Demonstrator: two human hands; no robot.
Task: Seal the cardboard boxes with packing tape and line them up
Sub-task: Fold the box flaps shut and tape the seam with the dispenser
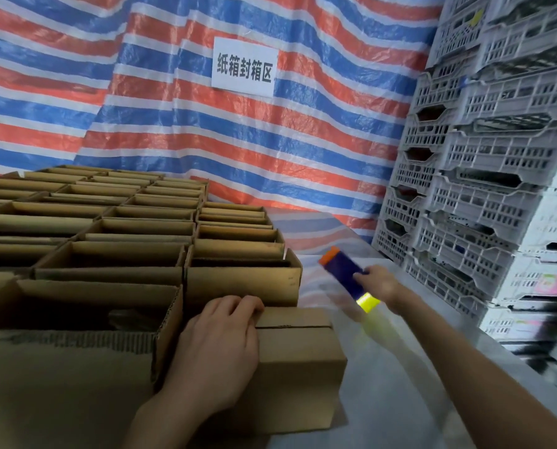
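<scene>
The left hand (218, 348) lies on a small closed cardboard box (299, 367), its fingers (251, 304) curled over the far top edge beside the untaped flap seam. The box sits toward the bench's (400, 400) near side, against rows of open corrugated boxes (115, 228). The right hand (379, 281) grips a motion-blurred blue tape dispenser (343, 270) with orange and yellow-green ends, above the glossy bench. Perforated white plastic crates (484, 157) are stacked along the right edge, and a crinkled striped tarp (270, 140) hangs behind.

Pale covered table (384, 384), rows of open cardboard boxes (141, 222), one closed box (299, 361) beside them
</scene>
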